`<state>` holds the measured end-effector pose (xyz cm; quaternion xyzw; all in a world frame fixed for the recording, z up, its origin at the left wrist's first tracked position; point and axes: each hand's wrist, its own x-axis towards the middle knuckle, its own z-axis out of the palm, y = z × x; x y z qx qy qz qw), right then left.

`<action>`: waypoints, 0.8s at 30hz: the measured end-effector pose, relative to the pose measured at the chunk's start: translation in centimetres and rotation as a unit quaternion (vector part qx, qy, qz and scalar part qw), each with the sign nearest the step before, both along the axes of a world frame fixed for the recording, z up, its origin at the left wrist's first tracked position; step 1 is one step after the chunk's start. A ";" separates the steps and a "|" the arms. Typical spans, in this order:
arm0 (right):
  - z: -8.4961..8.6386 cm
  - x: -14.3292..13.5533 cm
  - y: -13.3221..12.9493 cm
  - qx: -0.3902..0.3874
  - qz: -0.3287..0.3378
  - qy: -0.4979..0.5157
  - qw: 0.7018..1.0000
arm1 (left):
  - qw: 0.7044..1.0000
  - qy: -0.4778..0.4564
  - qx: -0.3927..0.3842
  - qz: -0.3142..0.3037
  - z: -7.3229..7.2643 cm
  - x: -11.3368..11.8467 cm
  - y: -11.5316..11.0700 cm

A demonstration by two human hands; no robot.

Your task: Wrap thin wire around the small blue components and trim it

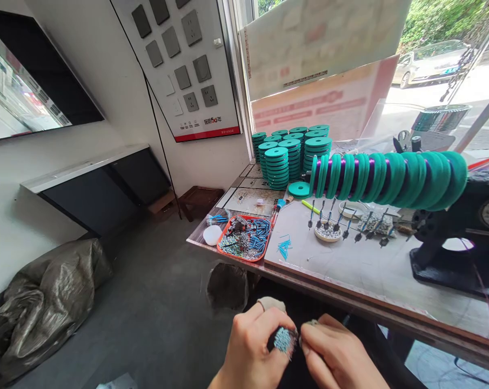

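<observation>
My left hand (255, 346) is closed around a bundle of thin light-blue pieces (282, 339), whose ends show between thumb and forefinger, in front of the table's edge. Just right of the bundle, my right hand (335, 351) has its thumb and forefinger pressed together; whatever they pinch is too small to make out. A pale cover wraps one left finger. Beyond my hands, a red tray (242, 259) holds many dark, blue and silvery small pieces. Thin blue sticks (285, 247) lie on the table (293, 270) beside it.
A black machine (450, 237) carries a row of green discs (406, 178), with small strands hanging below. Behind stand stacks of green spools (277, 167). A bowl of beads (327, 232) and a bag of beads (377, 224) sit under the row. A white round lid (212, 235) is near the tray.
</observation>
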<state>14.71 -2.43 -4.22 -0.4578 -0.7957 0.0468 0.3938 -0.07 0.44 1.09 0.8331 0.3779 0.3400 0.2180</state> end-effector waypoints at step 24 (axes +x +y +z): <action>1.9 0.4 -0.1 -0.023 0.008 0.029 0.999 | 0.942 -0.058 -0.331 0.008 1.8 -0.6 0.3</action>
